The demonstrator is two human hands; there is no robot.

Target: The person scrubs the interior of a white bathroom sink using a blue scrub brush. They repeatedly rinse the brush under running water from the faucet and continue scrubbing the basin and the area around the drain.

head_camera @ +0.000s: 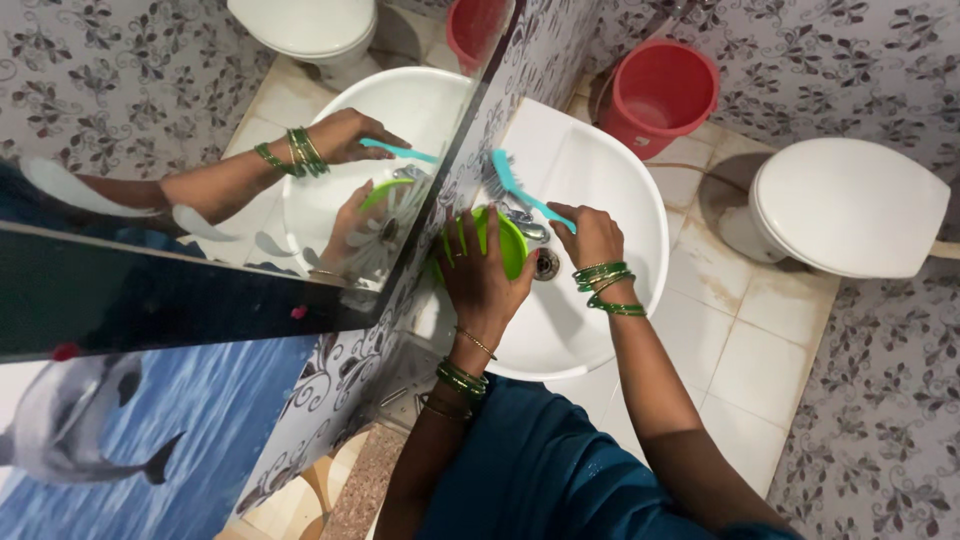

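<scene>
One room: tiled bathroom, white basin (610, 200) under both hands
Buckets: one, red (660, 92), beyond right hand
Toilets: one (850, 205), right of right hand
Left hand (482, 272): gripping green cup (505, 245)
Right hand (592, 235): gripping teal brush (512, 183)

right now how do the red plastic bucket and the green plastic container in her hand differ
The red plastic bucket stands apart on the tiled floor beside the white toilet, untouched; the green plastic container is gripped by the left hand over the white round washbasin. The bucket looks far larger. The bucket is upright, mouth up; the container is tipped on its side. Both are plain coloured plastic.
</scene>
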